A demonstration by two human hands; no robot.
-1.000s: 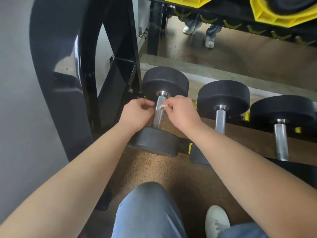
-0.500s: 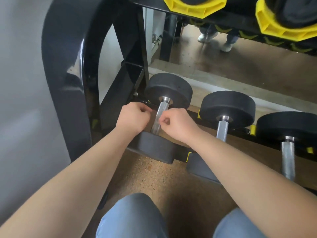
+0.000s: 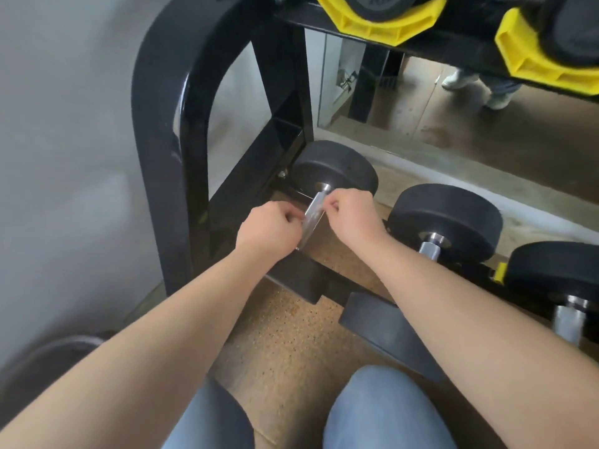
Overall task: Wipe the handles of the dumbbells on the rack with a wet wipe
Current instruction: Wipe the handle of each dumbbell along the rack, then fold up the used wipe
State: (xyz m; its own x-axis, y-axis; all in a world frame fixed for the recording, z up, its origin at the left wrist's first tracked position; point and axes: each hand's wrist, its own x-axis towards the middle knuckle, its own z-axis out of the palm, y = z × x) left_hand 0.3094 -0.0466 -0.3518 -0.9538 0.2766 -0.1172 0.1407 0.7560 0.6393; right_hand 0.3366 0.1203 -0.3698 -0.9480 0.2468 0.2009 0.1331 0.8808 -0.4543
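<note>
Dumbbell handle [image 3: 321, 190]: leftmost on the bottom tier, beside the black rack upright [image 3: 162, 163].
Wet wipe [image 3: 311, 217]: draped across that handle.
Left hand [image 3: 269, 229]: curled, pinching the wipe just left of the handle.
Right hand [image 3: 351, 216]: curled, pinching the wipe just right of the handle.
Next dumbbell [image 3: 444, 218]: right of the handle, untouched.

Arms bare from frame edge to wrist: left forearm [image 3: 155, 351], right forearm [image 3: 470, 319]. Left hand [image 3: 269, 230] & right hand [image 3: 351, 215] also bare. Legs in light blue-grey trousers, prob. denim, smooth w/ a few soft folds. Left knee [image 3: 207, 422] has a dark shaded patch on top & inner side; right knee [image 3: 385, 413] evenly lit, paler. Rest of body out of frame.
</note>
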